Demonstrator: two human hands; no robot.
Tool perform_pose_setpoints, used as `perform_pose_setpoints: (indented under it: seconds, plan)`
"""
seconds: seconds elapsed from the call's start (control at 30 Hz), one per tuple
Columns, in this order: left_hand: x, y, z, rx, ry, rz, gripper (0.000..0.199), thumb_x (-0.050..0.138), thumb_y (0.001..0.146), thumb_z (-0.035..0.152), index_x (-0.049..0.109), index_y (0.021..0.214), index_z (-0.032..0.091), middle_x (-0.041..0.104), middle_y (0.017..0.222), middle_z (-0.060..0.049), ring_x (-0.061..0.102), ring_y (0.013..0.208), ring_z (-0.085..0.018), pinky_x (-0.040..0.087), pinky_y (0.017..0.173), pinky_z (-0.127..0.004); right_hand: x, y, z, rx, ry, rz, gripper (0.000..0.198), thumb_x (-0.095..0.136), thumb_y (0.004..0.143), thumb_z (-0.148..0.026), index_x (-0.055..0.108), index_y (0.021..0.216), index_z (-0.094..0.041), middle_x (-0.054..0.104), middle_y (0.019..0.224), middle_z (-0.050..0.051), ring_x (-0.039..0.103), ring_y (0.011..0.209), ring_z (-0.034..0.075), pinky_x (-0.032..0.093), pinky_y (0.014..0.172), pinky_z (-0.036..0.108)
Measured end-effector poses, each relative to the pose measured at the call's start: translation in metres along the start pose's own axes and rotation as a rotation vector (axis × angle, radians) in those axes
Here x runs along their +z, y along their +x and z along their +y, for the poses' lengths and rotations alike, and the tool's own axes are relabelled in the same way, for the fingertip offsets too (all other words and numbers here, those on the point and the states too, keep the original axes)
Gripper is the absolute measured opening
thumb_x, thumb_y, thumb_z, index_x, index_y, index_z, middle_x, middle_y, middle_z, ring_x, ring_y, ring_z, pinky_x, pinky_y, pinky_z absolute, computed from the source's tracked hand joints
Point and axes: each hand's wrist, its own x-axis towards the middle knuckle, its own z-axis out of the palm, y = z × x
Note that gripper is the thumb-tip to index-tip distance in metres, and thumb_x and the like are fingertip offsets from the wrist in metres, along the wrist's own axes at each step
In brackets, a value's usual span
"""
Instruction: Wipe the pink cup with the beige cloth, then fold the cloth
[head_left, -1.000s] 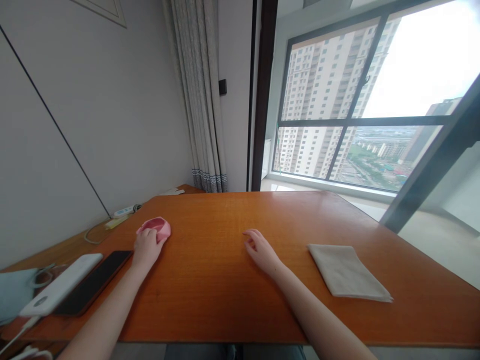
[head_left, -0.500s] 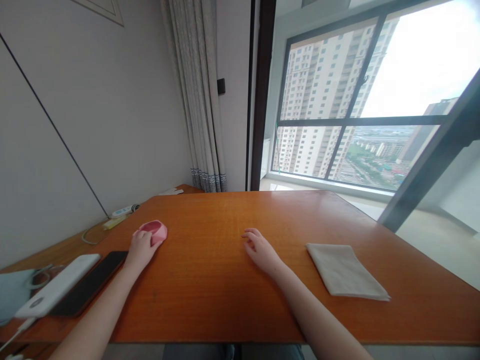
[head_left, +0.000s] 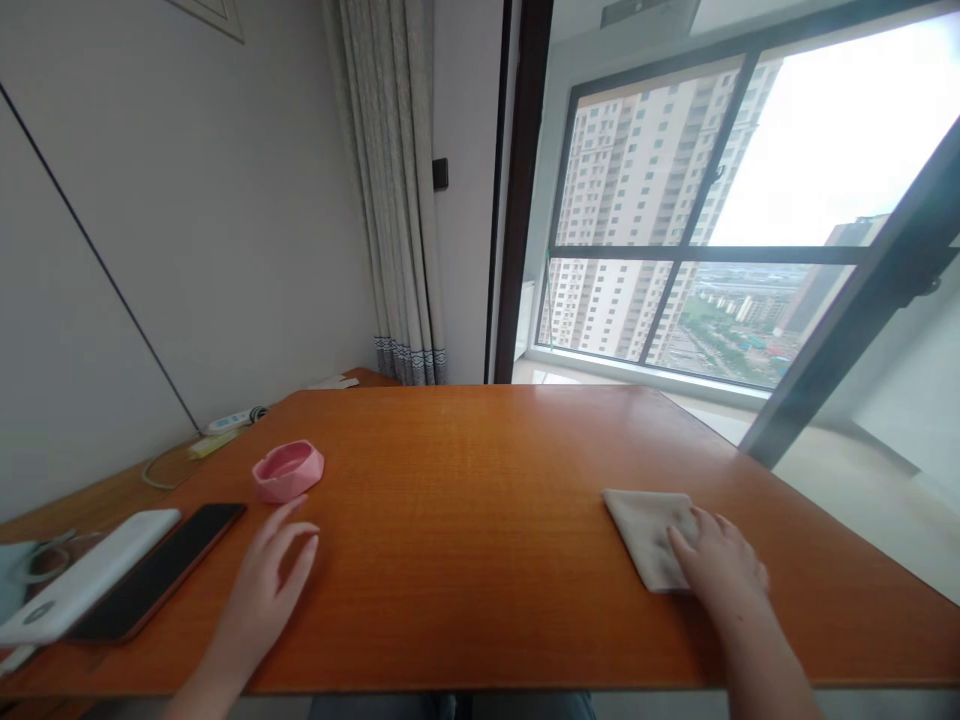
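Head view: cloth [head_left: 639,535] lies on brown table [head_left: 450,570], window [head_left: 684,254] beyond.

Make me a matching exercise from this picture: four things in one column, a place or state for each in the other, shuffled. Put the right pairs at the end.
Things
1. Pink dish
2. Folded cloth
3. Flat black device
4. Left hand

Places and states
A. Partly covered by the right hand
B. Holding nothing, its fingers parted
C. Lying alongside the long white device
D. On the table, just beyond the tips of someone's fingers

Right pairs: 1-D, 2-A, 3-C, 4-B
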Motion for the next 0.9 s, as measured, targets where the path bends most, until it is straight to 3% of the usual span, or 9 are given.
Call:
perform_pose_setpoints:
  seconds: [0.13, 0.27, 0.37, 0.43, 0.5, 0.57, 0.67, 0.77, 0.9]
  plan:
    - [0.001, -0.028, 0.032, 0.006, -0.048, -0.061, 0.021, 0.047, 0.083, 0.039, 0.059, 0.087, 0.022, 0.053, 0.125, -0.008, 0.052, 0.114, -0.025, 0.042, 0.097, -0.040, 0.007, 0.026, 0.044, -0.009, 0.023, -0.148, 0.060, 0.043, 0.076, -0.043, 0.050, 0.122, -0.005, 0.057, 0.114, 0.024, 0.053, 0.109, 0.037, 0.043, 0.087, 0.047]
    - [0.007, -0.044, 0.067, -0.066, -0.226, -0.145, 0.019, 0.048, 0.083, 0.036, 0.061, 0.087, 0.023, 0.061, 0.115, -0.007, 0.057, 0.106, -0.022, 0.047, 0.091, -0.034, 0.008, 0.037, 0.041, 0.056, 0.161, -0.279, 0.053, 0.054, 0.064, -0.040, 0.059, 0.106, -0.006, 0.065, 0.095, 0.022, 0.062, 0.090, 0.037, 0.047, 0.078, 0.044]
    - [0.020, -0.054, 0.096, -0.149, -0.486, -0.297, 0.020, 0.049, 0.084, 0.037, 0.063, 0.083, 0.023, 0.065, 0.105, -0.007, 0.060, 0.101, -0.021, 0.048, 0.090, -0.030, 0.004, 0.020, 0.008, 0.031, 0.415, -0.270, 0.052, 0.057, 0.059, -0.038, 0.058, 0.103, -0.011, 0.066, 0.094, 0.018, 0.063, 0.088, 0.034, 0.048, 0.079, 0.042]
    - [0.035, -0.058, 0.113, -0.252, -0.728, -0.397, 0.023, 0.050, 0.083, 0.041, 0.063, 0.084, 0.022, 0.065, 0.105, -0.008, 0.059, 0.102, -0.021, 0.047, 0.091, -0.030, -0.001, -0.008, -0.028, -0.069, 0.693, -0.226, 0.056, 0.055, 0.061, -0.041, 0.053, 0.110, -0.014, 0.065, 0.102, 0.014, 0.062, 0.094, 0.031, 0.046, 0.085, 0.040]
    - [0.049, -0.058, 0.126, -0.427, -1.010, -0.452, 0.035, 0.055, 0.079, 0.049, 0.062, 0.100, 0.023, 0.061, 0.117, -0.010, 0.055, 0.111, -0.024, 0.043, 0.097, -0.034, -0.007, -0.046, -0.069, -0.139, 0.924, -0.258, 0.056, 0.057, 0.063, -0.045, 0.051, 0.112, -0.017, 0.064, 0.106, 0.011, 0.060, 0.098, 0.028, 0.045, 0.090, 0.039]
    - [0.057, -0.053, 0.137, -0.638, -1.282, -0.500, 0.060, 0.063, 0.067, 0.059, 0.057, 0.114, 0.023, 0.055, 0.127, -0.012, 0.050, 0.118, -0.027, 0.040, 0.100, -0.039, -0.013, -0.087, -0.110, -0.168, 1.099, -0.333, 0.055, 0.059, 0.066, -0.045, 0.052, 0.113, -0.018, 0.062, 0.112, 0.010, 0.058, 0.104, 0.028, 0.045, 0.091, 0.038]
    - [0.051, -0.039, 0.151, -0.966, -1.551, -0.590, 0.072, 0.061, 0.066, 0.063, 0.053, 0.121, 0.017, 0.059, 0.121, -0.015, 0.053, 0.116, -0.030, 0.042, 0.097, -0.044, -0.020, -0.137, -0.159, -0.228, 1.297, -0.489, 0.049, 0.058, 0.072, -0.042, 0.053, 0.114, -0.018, 0.063, 0.111, 0.010, 0.059, 0.102, 0.026, 0.048, 0.087, 0.037]
    - [0.032, -0.022, 0.149, -1.170, -1.527, -0.527, 0.062, 0.065, 0.069, 0.050, 0.057, 0.115, 0.010, 0.066, 0.106, -0.016, 0.059, 0.107, -0.030, 0.047, 0.091, -0.041, -0.017, -0.165, -0.186, -0.325, 1.332, -0.562, 0.046, 0.058, 0.074, -0.034, 0.052, 0.117, -0.018, 0.063, 0.112, 0.008, 0.059, 0.102, 0.023, 0.047, 0.088, 0.033]
    - [0.004, -0.002, 0.099, -1.020, -1.134, -0.323, 0.045, 0.071, 0.067, 0.033, 0.060, 0.106, 0.014, 0.070, 0.098, -0.010, 0.064, 0.095, -0.027, 0.051, 0.083, -0.038, 0.003, -0.175, -0.190, -0.539, 1.194, -0.578, 0.052, 0.052, 0.080, -0.026, 0.041, 0.130, -0.020, 0.059, 0.109, 0.008, 0.060, 0.083, 0.016, 0.050, 0.074, 0.027]
